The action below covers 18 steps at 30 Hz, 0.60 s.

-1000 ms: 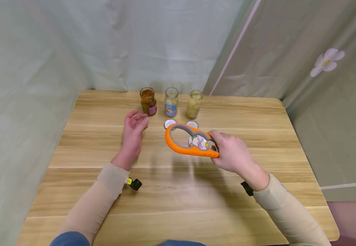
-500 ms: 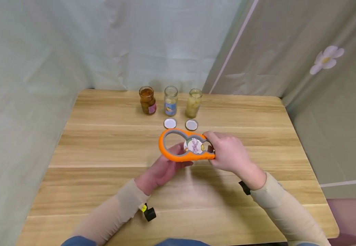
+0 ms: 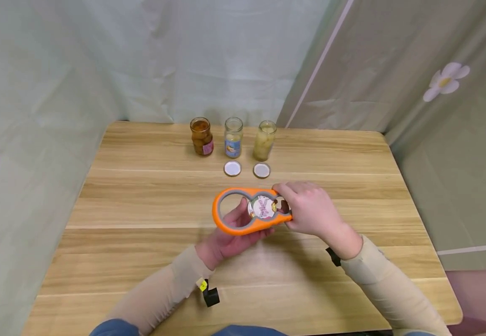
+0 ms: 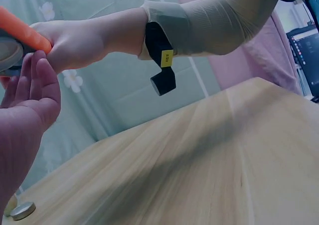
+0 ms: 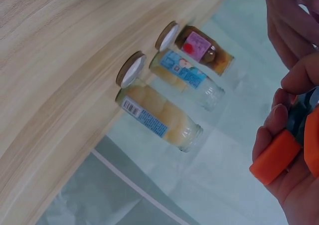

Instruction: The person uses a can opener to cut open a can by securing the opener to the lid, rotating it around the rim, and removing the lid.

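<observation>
An orange jar opener (image 3: 217,210) with grey-lined rounded openings is held up over the table. My right hand (image 3: 314,207) grips its right end, fingers curled round both handles. A jar lid (image 3: 262,207) with a printed, colourful top sits in the opener's middle opening. Beneath it, palm up, is my left hand (image 3: 228,242); its thumb shows through the large opening, close to the lid's left edge. Seen from the left wrist, the left fingers (image 4: 37,83) reach up right at the underside of the opener and lid, largely extended.
Three uncapped glass jars stand along the back edge: a brown-filled jar (image 3: 202,140), a blue-labelled jar (image 3: 233,148) and a pale-filled jar (image 3: 263,145). In front lie two upturned lids, a left lid (image 3: 232,168) and a right lid (image 3: 261,170). Curtains (image 3: 226,56) hang behind the wooden table (image 3: 142,196).
My left hand has come from beside the brown-filled jar, rightward and nearer, to under the opener. The opener and lid, in my right hand, have moved slightly left and towards me.
</observation>
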### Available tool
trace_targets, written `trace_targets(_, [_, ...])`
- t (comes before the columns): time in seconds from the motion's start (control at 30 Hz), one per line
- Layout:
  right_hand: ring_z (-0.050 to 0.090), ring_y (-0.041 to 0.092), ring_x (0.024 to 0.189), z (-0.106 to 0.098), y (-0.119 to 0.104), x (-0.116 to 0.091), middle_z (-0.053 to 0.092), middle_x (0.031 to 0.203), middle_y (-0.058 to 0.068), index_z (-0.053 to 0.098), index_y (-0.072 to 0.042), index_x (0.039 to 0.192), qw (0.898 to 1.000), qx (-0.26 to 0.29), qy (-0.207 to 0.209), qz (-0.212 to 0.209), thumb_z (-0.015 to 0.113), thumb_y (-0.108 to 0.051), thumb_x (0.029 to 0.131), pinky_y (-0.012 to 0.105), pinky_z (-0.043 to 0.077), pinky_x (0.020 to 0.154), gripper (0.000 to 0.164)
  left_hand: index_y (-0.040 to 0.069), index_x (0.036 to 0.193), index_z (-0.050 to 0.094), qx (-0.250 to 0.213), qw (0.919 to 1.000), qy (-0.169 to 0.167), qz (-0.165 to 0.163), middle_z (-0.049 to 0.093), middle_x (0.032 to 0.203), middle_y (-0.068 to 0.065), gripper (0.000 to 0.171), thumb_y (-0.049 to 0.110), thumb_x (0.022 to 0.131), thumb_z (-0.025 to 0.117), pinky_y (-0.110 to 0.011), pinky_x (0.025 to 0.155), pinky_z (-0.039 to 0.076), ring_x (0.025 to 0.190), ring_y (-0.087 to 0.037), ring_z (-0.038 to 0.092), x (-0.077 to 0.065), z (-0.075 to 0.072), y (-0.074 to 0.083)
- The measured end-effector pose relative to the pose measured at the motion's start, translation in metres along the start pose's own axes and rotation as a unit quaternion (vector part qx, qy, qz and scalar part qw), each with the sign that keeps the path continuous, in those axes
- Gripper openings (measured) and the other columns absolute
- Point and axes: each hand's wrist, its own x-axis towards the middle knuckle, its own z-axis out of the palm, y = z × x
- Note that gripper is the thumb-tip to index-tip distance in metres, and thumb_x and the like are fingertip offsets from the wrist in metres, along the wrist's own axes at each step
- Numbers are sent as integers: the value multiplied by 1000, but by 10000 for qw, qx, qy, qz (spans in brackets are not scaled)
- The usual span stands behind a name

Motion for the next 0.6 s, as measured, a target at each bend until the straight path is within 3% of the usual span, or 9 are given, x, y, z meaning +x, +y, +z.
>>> trace_targets(0.17, [65, 26, 86, 1, 0, 0, 70, 96, 6, 63, -11, 113, 9999, 32, -37, -106, 76, -21, 60, 46, 57, 75, 56, 12, 149, 33, -144, 9998, -58, -97, 49, 139, -11, 62, 49, 102, 48, -37, 102, 45, 120, -29, 51, -1, 0, 0])
trace_targets(0.33, [64, 26, 87, 2, 0, 1, 70, 97, 6, 62, -11, 114, 9998, 61, -52, -195, 72, -18, 61, 46, 56, 76, 54, 10, 147, 36, -399, 9991, -52, -114, 50, 138, -11, 61, 46, 101, 52, -36, 102, 46, 120, -27, 51, -4, -2, 0])
trace_targets(0.6, [64, 27, 92, 4, 0, 1, 70, 101, 7, 62, -11, 116, 9997, 103, -64, -198, 73, -19, 61, 47, 55, 79, 56, 9, 146, 39, -240, 9997, 12, -26, 52, 137, -8, 68, 51, 95, 58, -32, 97, 48, 117, -23, 51, -4, -3, -2])
